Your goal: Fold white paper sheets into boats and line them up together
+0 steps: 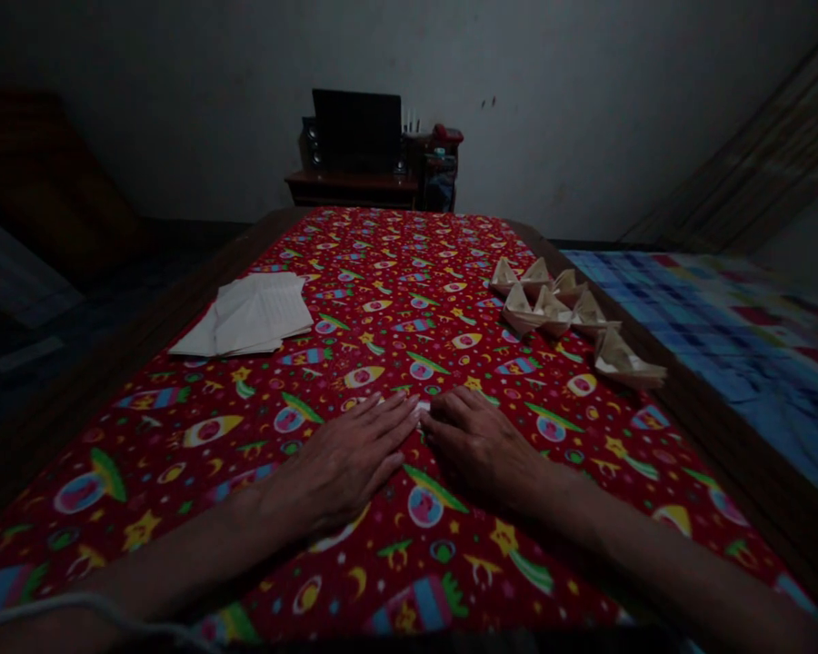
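Observation:
A small piece of white paper shows between my hands on the red cloth; most of it is covered by fingers. My left hand lies flat, fingers stretched out, with its fingertips at the paper's left side. Curled fingers of my right hand close on the paper's right side. Beyond my left hand rests a stack of white paper sheets, loosely fanned. Several folded paper boats stand grouped at the right edge of the cloth, and one boat sits nearest me.
The red patterned cloth covers a long table with a dark wooden edge. A dark screen and speakers stand on a small desk by the far wall. Right of the table lies a blue checked cloth.

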Motion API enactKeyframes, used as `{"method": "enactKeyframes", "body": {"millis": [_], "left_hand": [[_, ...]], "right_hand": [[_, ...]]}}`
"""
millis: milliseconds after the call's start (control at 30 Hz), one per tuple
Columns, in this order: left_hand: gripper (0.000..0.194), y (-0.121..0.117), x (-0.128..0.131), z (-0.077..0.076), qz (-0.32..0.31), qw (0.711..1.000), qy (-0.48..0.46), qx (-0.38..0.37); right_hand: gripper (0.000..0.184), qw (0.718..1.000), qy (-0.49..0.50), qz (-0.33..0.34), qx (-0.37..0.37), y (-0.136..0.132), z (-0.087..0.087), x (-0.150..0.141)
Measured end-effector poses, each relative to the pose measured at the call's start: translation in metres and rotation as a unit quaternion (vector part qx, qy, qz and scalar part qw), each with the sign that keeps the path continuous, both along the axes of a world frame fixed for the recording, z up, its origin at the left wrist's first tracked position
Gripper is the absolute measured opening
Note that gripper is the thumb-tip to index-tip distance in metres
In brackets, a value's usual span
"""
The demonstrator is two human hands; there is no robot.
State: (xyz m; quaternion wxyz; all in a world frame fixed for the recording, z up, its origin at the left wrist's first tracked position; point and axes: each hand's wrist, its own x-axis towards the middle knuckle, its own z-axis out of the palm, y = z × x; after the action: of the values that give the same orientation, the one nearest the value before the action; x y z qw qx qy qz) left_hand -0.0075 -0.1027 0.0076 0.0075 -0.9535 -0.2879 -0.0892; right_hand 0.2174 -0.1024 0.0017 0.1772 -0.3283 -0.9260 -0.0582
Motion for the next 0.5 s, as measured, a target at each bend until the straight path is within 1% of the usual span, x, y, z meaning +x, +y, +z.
{"method": "enactKeyframes", "body": {"millis": [233,333,500], "left_hand": [[0.045,0.008,-0.01,0.001,-0.007,1.0,0.014,-0.007],[0.046,0.006,-0.018,0.0,0.002,1.0,0.022,0.0],[0.046,0.0,-0.032,-0.003,0.028,0.999,0.018,0.031]], "right_hand": [[0.013,0.999,-0.006,0.03,-0.026,-0.003,-0.002,0.009],[0.014,0.999,-0.005,0.027,-0.034,-0.003,-0.002,0.01],[0.014,0.999,-0.025,0.008,-0.04,-0.006,0.002,0.006]]}}
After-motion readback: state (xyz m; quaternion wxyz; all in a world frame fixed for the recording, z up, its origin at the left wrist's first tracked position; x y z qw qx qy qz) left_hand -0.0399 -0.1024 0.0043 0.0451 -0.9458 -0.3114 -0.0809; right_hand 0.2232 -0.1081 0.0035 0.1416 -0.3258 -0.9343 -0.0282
